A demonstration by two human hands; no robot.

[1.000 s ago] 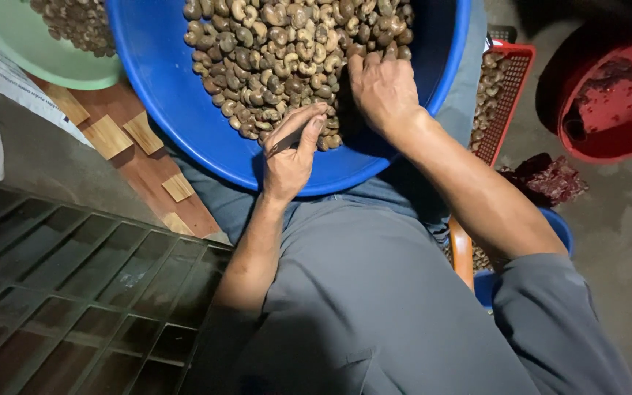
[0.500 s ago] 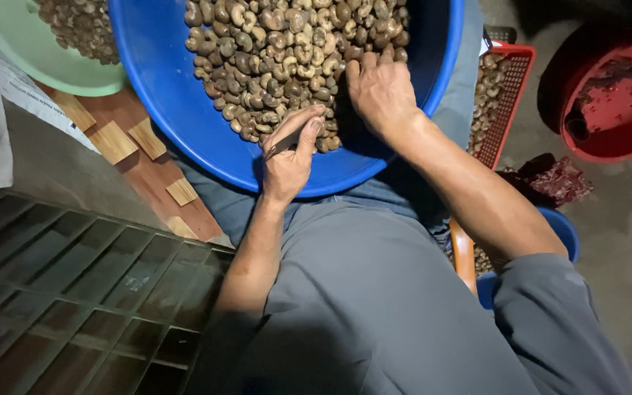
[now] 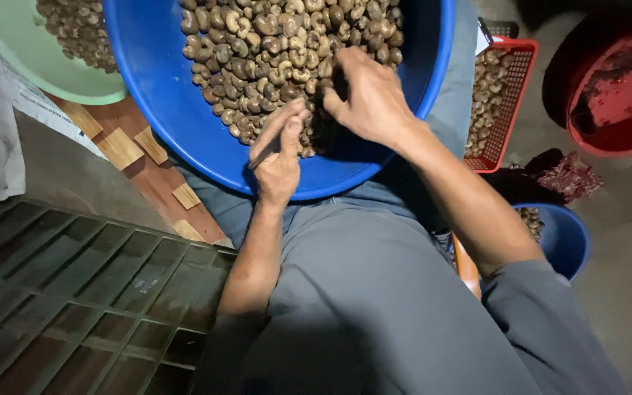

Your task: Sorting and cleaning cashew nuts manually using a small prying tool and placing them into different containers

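A big blue basin [image 3: 162, 102] rests on my lap, filled with several brown, kidney-shaped nuts [image 3: 272, 51]. My left hand [image 3: 278, 157] is over the basin's near rim, fingers closed on a thin dark blade-like tool [image 3: 263, 153] that points toward the nuts. My right hand [image 3: 363, 99] lies palm down on the pile at the near right of the basin, fingers curled into the nuts; whether it grips one is hidden.
A pale green bowl [image 3: 31, 66] of nuts sits at top left. A red mesh basket [image 3: 502, 110] of nuts stands right of the basin, a red tub [image 3: 623, 95] farther right, a small blue bowl [image 3: 561, 238] by my right knee. A dark metal grate [image 3: 60, 292] lies left.
My right hand has slid a little nearer and leftward across the nuts, toward my left hand. The left hand keeps its place with the tool.
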